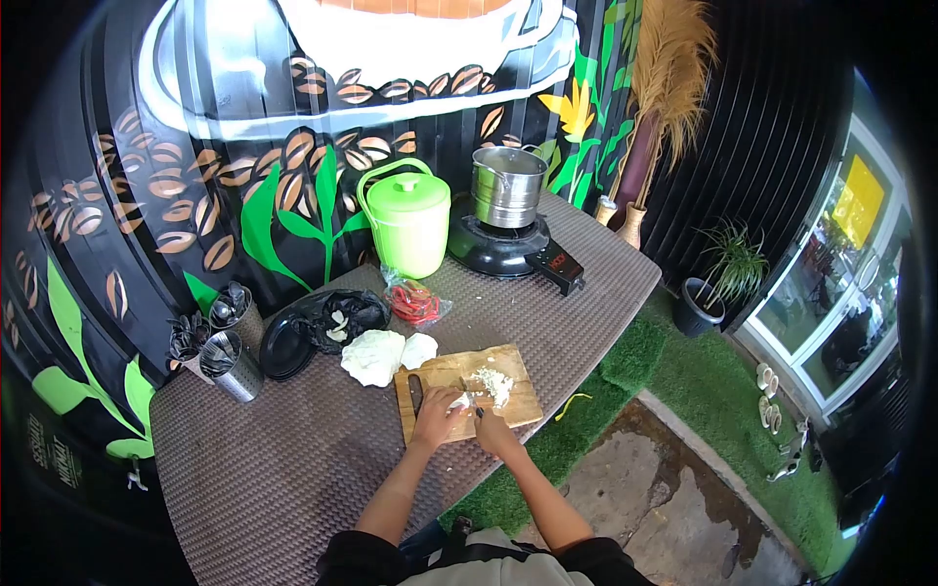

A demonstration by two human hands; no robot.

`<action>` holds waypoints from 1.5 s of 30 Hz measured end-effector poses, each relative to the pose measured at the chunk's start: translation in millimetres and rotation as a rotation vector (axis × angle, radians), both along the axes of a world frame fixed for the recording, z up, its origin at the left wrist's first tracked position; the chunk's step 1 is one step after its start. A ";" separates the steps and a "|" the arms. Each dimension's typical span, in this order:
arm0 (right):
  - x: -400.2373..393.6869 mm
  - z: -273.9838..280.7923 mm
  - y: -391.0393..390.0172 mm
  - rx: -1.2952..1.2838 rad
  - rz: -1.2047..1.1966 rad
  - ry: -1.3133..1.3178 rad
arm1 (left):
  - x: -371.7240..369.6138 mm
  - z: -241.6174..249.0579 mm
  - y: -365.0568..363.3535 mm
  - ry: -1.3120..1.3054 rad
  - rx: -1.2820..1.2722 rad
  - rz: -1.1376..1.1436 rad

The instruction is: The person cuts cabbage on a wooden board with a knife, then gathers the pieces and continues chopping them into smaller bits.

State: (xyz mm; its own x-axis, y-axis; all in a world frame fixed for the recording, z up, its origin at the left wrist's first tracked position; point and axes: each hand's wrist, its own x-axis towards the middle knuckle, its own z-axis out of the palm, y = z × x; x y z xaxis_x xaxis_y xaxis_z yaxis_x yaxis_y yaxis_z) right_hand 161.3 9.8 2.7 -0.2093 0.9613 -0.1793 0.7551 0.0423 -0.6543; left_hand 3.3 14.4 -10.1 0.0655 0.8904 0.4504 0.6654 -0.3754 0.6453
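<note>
A wooden cutting board (520,356) lies near the table's front edge, with finely chopped pale vegetable (495,385) heaped on its right side. My right hand (496,435) is closed around the dark handle of a knife, whose blade is mostly hidden between my hands. My left hand (436,420) bends its fingers down on a small white vegetable piece (461,400) beside the blade. Just behind the board are a large pale piece (372,358) that looks like cabbage and a smaller pale piece (419,351).
Behind are a black plastic bag (366,311) with scraps, black plates (285,352), and a clear bag of red items (418,302). A lime-green lidded bucket (408,220) stands near a steel pot (508,190) on a black stove (479,252). Cutlery cups (233,368) stand left.
</note>
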 end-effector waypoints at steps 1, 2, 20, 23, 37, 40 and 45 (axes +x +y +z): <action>0.6 2.3 -6.4 -0.011 -0.012 -0.013 | -0.2 -0.8 0.4 -0.002 0.007 0.000; -1.9 4.0 -14.1 -0.012 -0.013 -0.014 | -0.4 -1.7 0.7 -0.003 0.006 -0.001; -10.7 -4.7 -24.1 0.072 -0.061 0.045 | -2.0 -1.4 2.5 -0.067 -0.040 -0.018; -14.5 -5.1 -26.3 0.061 -0.134 -0.067 | -3.4 -2.6 4.4 -0.082 -0.004 -0.043; -14.6 2.6 -33.9 0.028 -0.151 -0.091 | -2.0 -3.8 3.1 -0.121 0.009 -0.028; -16.6 7.5 -22.9 0.013 -0.112 -0.083 | -1.9 -1.4 2.3 -0.096 -0.002 -0.012; -2.9 10.1 3.1 -0.044 0.023 -0.060 | -0.1 3.8 1.6 -0.080 -0.045 0.034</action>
